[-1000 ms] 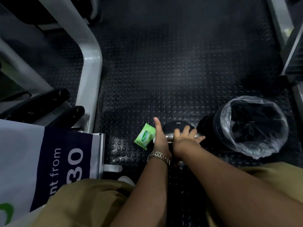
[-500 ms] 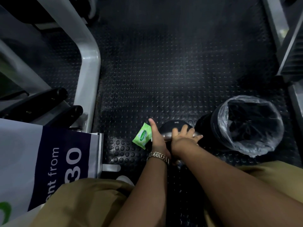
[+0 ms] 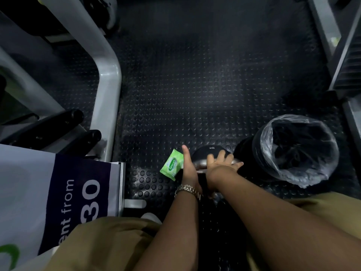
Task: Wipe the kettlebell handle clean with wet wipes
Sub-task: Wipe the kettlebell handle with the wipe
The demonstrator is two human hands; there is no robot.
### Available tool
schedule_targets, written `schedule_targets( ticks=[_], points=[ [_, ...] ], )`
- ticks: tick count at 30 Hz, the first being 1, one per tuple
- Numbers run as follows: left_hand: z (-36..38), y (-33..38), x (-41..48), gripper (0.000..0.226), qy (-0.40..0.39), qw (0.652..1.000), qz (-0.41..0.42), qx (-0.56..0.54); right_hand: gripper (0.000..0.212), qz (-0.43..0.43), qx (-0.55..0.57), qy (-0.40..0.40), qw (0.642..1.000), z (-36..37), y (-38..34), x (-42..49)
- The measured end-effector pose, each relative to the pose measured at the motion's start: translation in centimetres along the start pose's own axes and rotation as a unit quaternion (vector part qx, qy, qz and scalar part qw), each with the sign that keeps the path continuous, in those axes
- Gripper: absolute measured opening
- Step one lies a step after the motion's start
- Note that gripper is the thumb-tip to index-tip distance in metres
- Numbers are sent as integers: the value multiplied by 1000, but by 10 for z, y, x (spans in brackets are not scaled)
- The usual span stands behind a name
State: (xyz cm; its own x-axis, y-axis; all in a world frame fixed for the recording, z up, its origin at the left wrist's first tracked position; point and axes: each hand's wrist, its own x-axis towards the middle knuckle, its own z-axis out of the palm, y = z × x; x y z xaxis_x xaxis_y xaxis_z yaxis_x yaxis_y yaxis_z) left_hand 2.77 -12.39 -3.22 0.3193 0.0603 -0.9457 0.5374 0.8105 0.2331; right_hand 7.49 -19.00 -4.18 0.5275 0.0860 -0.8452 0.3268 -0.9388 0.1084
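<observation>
My right hand (image 3: 221,166) has slid along the kettlebell handle (image 3: 201,164), fingers spread flat. Left hand (image 3: 188,169) still braces it, released; the wipe itself is hidden, so wiping looks ongoing.

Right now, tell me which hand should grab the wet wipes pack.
Left. The left hand is right beside the green wet wipes pack on the floor, while the right hand lies flat on the kettlebell, farther from the pack.
</observation>
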Motion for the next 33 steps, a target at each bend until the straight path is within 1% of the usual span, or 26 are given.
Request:
schedule_targets(
  ticks=[2, 6, 9, 11, 14, 16, 17, 20, 22, 23, 24, 26, 27, 28, 30, 31, 33],
  points=[
    [-2, 0, -2, 127, -10, 1000, -11, 5, 147, -1, -2, 4, 1000, 0, 1, -1],
    [5, -4, -8, 121, 13, 1000, 18, -4, 146, 3, -5, -4, 1000, -1, 0, -2],
    [7, -4, -5, 133, 24, 999, 19, -15, 143, 9, -3, -1, 1000, -2, -2, -1],
    [5, -4, 3, 132, 25, 999, 16, -18, 143, 10, -6, 2, 1000, -1, -2, 0],
    [-5, -6, 16, 140, 11, 1000, 7, -6, 147, 4, -14, 1, 1000, 1, -1, 0],
    [-10, -6, 25, 139, -3, 1000, 15, 6, 148, 2, -14, 0, 1000, 2, -1, 0],
    [-12, -6, 28, 141, 3, 1000, 14, 15, 148, 1, -12, 1, 1000, 1, 0, 0],
    [-9, -5, 29, 148, 13, 1000, -3, -11, 147, 2, -8, 0, 1000, 0, 1, 0],
    [-4, -6, 22, 149, -13, 999, -10, -36, 146, 5, -6, -1, 1000, 0, 0, 1],
    [-2, -5, 21, 145, -16, 999, -11, -40, 146, 6, -5, 0, 1000, 0, -1, 2],
    [0, -4, 22, 137, -14, 999, -13, -48, 145, 8, -4, 1, 1000, -1, -1, 2],
    [-1, -6, 33, 102, 16, 999, -5, -37, 145, 9, -4, 0, 1000, 0, -1, 3],
    [-6, -6, 41, 82, 58, 998, 21, 0, 145, 9, -6, 2, 1000, 0, -1, 2],
    [-13, -8, 52, 68, 104, 991, 48, 63, 144, 9, -10, 3, 1000, 1, -1, 0],
    [-33, -12, 72, 54, 188, 951, 107, 221, 140, 8, -10, 8, 1000, 3, -1, -1],
    [-44, -13, 80, 51, 210, 931, 113, 275, 137, 5, -5, 12, 1000, 3, -1, -2],
    [-51, -5, 63, 47, 227, 891, 125, 373, 127, -5, 8, 16, 1000, 2, 1, -6]
  ],
)
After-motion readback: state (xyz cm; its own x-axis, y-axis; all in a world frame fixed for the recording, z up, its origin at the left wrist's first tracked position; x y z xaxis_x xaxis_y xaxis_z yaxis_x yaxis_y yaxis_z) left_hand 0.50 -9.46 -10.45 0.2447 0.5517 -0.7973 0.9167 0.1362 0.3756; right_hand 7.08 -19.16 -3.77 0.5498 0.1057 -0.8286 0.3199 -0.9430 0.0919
